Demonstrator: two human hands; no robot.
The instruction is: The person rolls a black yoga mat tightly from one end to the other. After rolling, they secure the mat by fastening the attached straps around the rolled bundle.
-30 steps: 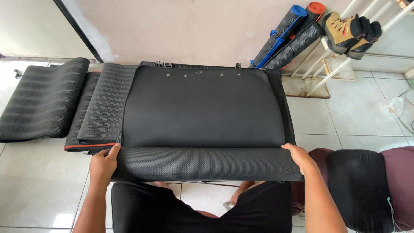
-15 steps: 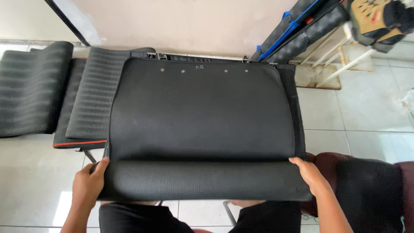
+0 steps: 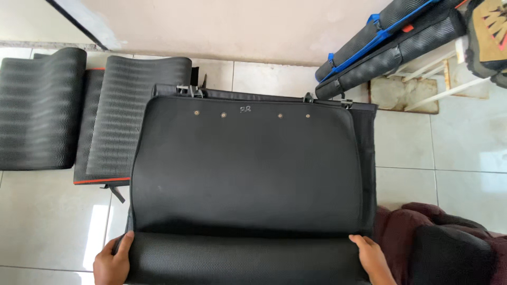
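A large black mat (image 3: 248,169) with rivets along its far edge lies flat on the tiled floor in front of me. Its near end is rolled into a textured black roll (image 3: 240,258) across the bottom of the view. My left hand (image 3: 112,261) grips the roll's left end. My right hand (image 3: 374,258) holds its right end, fingers curled over the top.
Ribbed black mats (image 3: 39,108) and one with an orange edge (image 3: 132,121) lie to the left. Rolled mats with blue straps (image 3: 385,45) lean at the back right by a white rack (image 3: 422,74). A dark red and black cushion (image 3: 443,248) sits at the right.
The view has shifted closer and lower over the mat. Both hands have stayed on the ends of the roll, now near the bottom edge of the view.
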